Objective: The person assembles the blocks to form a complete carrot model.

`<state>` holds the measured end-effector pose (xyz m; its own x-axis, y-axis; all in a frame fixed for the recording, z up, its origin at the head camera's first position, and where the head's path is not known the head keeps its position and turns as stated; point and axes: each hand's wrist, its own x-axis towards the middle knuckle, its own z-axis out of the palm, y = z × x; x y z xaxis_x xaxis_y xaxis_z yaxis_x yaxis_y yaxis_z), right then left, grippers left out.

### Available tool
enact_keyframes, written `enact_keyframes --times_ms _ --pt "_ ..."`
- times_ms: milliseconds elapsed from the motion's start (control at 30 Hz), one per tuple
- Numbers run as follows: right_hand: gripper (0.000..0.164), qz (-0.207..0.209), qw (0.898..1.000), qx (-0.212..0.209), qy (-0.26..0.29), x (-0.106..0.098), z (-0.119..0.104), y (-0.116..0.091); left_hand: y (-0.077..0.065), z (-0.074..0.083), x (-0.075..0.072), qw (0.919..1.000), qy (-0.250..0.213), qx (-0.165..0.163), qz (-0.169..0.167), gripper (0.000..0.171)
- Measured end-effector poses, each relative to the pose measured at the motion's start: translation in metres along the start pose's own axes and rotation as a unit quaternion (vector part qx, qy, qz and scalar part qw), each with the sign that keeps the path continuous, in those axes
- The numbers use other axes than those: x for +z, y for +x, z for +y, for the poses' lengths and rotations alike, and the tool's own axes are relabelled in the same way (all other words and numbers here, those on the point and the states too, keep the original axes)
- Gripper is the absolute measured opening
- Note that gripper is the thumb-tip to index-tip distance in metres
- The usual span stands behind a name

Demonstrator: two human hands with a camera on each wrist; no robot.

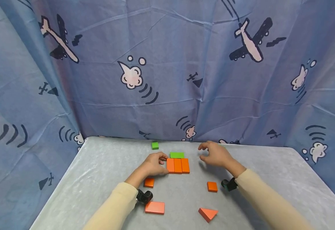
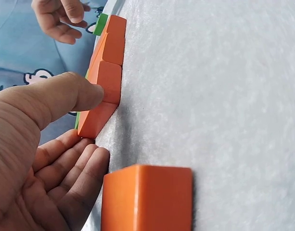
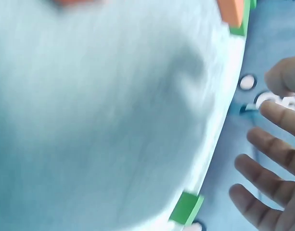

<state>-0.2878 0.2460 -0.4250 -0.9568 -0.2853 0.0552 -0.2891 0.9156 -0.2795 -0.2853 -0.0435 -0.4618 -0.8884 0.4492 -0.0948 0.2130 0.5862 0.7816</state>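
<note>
Three orange rectangular blocks [image 1: 178, 166] lie side by side, with a green block [image 1: 177, 155] along their far ends. My left hand [image 1: 153, 164] pinches the leftmost orange block. In the left wrist view its thumb [image 2: 84, 94] presses the near end of the row, and the other fingers curve below the block's left side. My right hand [image 1: 214, 154] hovers to the right of the row, fingers spread and loosely bent, holding nothing. The right wrist view shows those fingers [image 3: 277, 147] apart in the air.
A small green block [image 1: 155, 145] sits toward the back edge. Orange square blocks lie near the left wrist [image 1: 149, 182] and the right wrist [image 1: 212, 187]. Closer in are an orange rectangle [image 1: 154, 208] and an orange triangle [image 1: 208, 214]. A patterned curtain [image 1: 167, 80] hangs behind the table.
</note>
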Motion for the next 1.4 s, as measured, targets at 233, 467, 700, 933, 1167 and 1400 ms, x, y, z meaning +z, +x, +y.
enact_keyframes --times_ms 233,467,700,933,1167,1400 --pt "0.031 0.022 0.999 0.018 -0.042 -0.003 0.025 0.003 0.0 0.0 0.0 1.0 -0.002 0.001 0.001 0.053" --pt "0.034 0.029 0.998 0.032 -0.036 -0.004 0.045 0.003 0.001 -0.002 0.0 1.0 -0.007 0.001 0.0 0.053" --pt "0.04 0.024 0.998 0.049 -0.029 -0.003 0.059 0.006 0.001 -0.003 -0.001 0.9999 -0.011 0.0 0.002 0.053" --pt "0.044 -0.008 0.997 0.078 -0.028 0.0 0.067 0.011 0.0 -0.001 -0.001 0.9999 -0.013 -0.003 0.0 0.053" --pt "0.039 -0.001 0.997 0.078 -0.019 0.004 0.073 0.014 -0.001 0.0 -0.002 0.9999 -0.013 -0.003 -0.006 0.054" --pt "0.038 -0.011 0.997 0.077 -0.018 0.004 0.076 0.018 0.0 -0.003 -0.001 0.9998 -0.016 -0.006 -0.003 0.054"
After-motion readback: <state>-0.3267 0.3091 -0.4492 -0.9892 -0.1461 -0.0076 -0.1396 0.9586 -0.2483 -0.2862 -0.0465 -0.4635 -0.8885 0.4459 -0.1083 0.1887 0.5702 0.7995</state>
